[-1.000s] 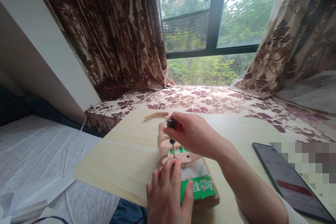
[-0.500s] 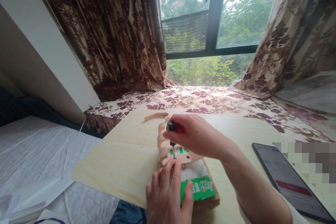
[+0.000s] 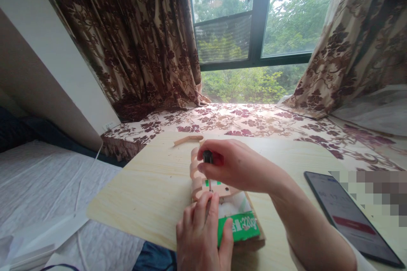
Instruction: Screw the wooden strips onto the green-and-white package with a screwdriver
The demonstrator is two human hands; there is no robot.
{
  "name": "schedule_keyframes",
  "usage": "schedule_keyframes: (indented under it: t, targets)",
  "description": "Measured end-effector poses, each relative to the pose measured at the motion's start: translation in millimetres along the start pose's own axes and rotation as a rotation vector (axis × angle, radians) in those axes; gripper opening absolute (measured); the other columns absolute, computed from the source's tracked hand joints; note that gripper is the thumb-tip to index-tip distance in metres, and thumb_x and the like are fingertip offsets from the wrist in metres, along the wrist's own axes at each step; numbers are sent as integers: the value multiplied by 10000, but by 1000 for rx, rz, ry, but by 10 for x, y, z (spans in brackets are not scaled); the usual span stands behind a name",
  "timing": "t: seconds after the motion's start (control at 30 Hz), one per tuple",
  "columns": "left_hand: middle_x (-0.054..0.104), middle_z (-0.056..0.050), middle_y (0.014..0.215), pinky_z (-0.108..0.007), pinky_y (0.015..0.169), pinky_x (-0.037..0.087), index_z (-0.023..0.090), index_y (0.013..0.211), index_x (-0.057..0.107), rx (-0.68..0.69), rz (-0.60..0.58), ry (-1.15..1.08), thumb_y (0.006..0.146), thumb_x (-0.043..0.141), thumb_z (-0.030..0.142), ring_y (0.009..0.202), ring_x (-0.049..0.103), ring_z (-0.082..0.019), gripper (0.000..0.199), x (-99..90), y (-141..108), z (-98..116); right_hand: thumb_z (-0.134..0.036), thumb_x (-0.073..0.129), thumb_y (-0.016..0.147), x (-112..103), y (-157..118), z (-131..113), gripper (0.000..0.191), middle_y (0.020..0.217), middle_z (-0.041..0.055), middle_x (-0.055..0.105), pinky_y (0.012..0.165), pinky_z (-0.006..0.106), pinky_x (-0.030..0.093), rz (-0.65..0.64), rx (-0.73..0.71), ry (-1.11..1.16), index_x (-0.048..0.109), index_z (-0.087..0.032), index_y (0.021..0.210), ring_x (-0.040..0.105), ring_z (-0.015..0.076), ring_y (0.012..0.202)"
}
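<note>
My right hand point(image 3: 233, 164) is closed around the dark handle of a screwdriver point(image 3: 207, 156), which stands upright with its thin shaft pointing down at a pale wooden piece point(image 3: 219, 190). Curved wooden lobes line the left side of that piece. Below it lies a green and white package point(image 3: 239, 226) on a brown block. My left hand point(image 3: 203, 230) rests over the near edge of the wooden piece, its fingertips beside the screwdriver's tip. Its fingers press down close together, and its thumb lies apart on the package. The screw itself is hidden.
A loose wooden strip point(image 3: 187, 139) lies at the back of the light wooden table point(image 3: 143, 190). On the right is a phone point(image 3: 352, 220) with its screen lit. A floral-covered ledge point(image 3: 248, 120) runs behind, and a white quilted surface point(image 3: 47, 182) lies to the left.
The fingers of my right hand have shifted their hold on the screwdriver handle, with the index finger now raised and curled around its far side. My left hand stays nearly still.
</note>
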State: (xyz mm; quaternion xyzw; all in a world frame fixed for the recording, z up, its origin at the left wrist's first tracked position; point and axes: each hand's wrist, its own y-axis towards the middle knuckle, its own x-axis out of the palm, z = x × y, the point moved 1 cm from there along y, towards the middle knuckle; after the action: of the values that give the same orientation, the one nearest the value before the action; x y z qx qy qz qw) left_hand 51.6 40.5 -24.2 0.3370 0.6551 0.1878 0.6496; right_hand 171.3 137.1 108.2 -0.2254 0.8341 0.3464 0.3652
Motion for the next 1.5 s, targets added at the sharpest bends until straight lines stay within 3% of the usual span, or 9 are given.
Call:
schedule_keyframes:
  t: [0.07, 0.23, 0.33, 0.5, 0.7, 0.93, 1.17, 1.37, 1.5]
  targets:
    - [576, -70, 1224, -333, 726, 463, 161, 1250, 489, 6, 1, 3, 846, 524, 319, 980, 542, -218, 435, -1, 1, 3, -247, 548, 807, -10, -9, -17, 122, 636, -42, 533, 537, 230, 263, -7, -8, 0, 536, -192, 698, 410, 81, 583]
    - [568, -64, 1241, -327, 724, 465, 170, 1254, 488, 11, -5, 11, 847, 523, 331, 992, 540, -218, 439, -6, 1, -1, -403, 557, 817, 36, 48, 34, 324, 536, -47, 428, 503, 256, 209, 126, 153, -179, 438, -191, 603, 317, 92, 527]
    - [568, -62, 1245, -327, 722, 466, 174, 1255, 489, 8, -7, 12, 849, 516, 328, 995, 542, -219, 435, -5, 1, -2, -385, 558, 811, 35, 42, 26, 272, 552, -47, 447, 505, 253, 213, 127, 134, -154, 477, -194, 636, 332, 91, 532]
    - [573, -63, 1238, -329, 741, 466, 172, 1258, 487, -1, -17, -1, 846, 520, 319, 1002, 544, -216, 439, -6, 19, 7, -282, 537, 822, 3, -21, -49, 146, 605, -43, 501, 520, 237, 247, -14, 17, -28, 544, -192, 706, 387, 85, 562]
    - [568, -66, 1248, -330, 731, 468, 181, 1261, 486, -3, -4, -3, 844, 521, 326, 996, 548, -217, 443, -9, 14, 2, -389, 572, 816, 53, 44, 47, 280, 569, -47, 465, 521, 251, 214, 127, 124, -147, 475, -190, 643, 353, 88, 546]
    - [583, -62, 1218, -326, 727, 469, 171, 1259, 488, -3, -12, -9, 851, 508, 315, 970, 549, -208, 433, -19, 20, 9, -272, 551, 817, 19, -19, -65, 160, 592, -57, 477, 515, 230, 237, 20, -19, 3, 505, -192, 686, 369, 76, 551]
    - [562, -56, 1262, -327, 728, 467, 186, 1269, 476, 12, -6, -9, 850, 508, 319, 1001, 544, -216, 441, -7, 6, -8, -381, 546, 834, 42, 67, 73, 235, 580, -38, 474, 515, 252, 231, 108, 146, -117, 513, -197, 692, 371, 100, 551]
    - [568, -54, 1252, -327, 737, 464, 187, 1268, 475, -5, -26, -15, 858, 497, 307, 1008, 541, -212, 428, -19, 8, 8, -293, 559, 813, 38, 29, -11, 113, 618, -41, 524, 527, 235, 252, 8, 37, -16, 574, -202, 747, 411, 92, 575]
    - [561, -56, 1260, -328, 737, 461, 185, 1268, 474, -1, -21, -7, 857, 504, 309, 1012, 536, -215, 430, -19, 14, 9, -356, 554, 827, 59, 46, 34, 209, 579, -39, 492, 524, 246, 236, 88, 78, -98, 535, -197, 693, 381, 94, 553]
